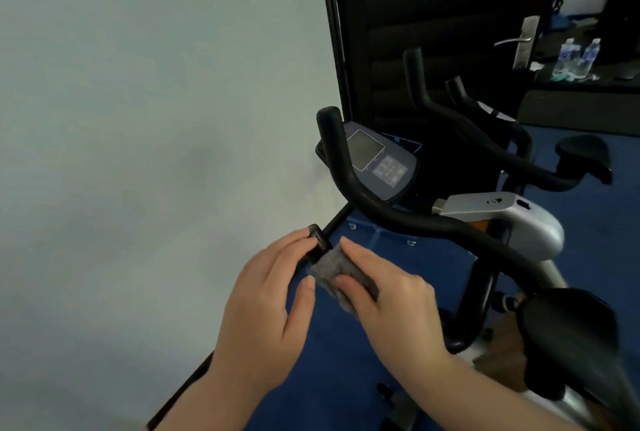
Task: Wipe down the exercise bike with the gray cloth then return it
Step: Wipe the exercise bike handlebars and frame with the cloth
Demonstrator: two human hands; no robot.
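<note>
The exercise bike [498,219] stands to my right, with black handlebars [381,208], a grey console with a screen [377,162], a silver frame and a black saddle [568,323] at the lower right. My right hand [391,299] presses the gray cloth [334,273] around the near handlebar end. My left hand [266,309] grips the black tip of that handlebar [317,236] with fingers and thumb, right beside the cloth. Most of the cloth is hidden under my right fingers.
A pale wall fills the left side. A tall mirror [450,32] behind the bike reflects the handlebars, a door handle and water bottles [576,56]. Blue floor [346,361] lies under the bike, with a dark baseboard along the wall.
</note>
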